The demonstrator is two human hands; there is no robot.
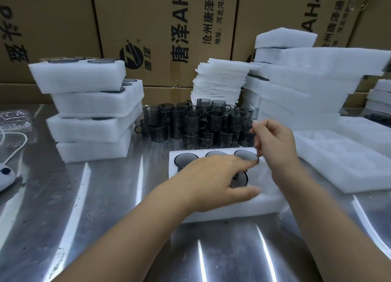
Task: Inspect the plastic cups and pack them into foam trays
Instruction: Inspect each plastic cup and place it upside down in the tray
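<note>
Head view: my left hand point(218, 180) is spread flat over the foam tray point(232, 208), fingers straight, with grey cups point(186, 160) seated in the pockets just beyond my fingertips. My right hand point(275, 144) hovers above the tray's far right corner, fingers loosely curled, nothing visible in them. Beyond both hands stand loose cups point(196, 120).

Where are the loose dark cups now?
Head view, centre: the loose cups sit behind the foam tray being filled, between the filled-tray stack at left and foam stacks at right.
</note>
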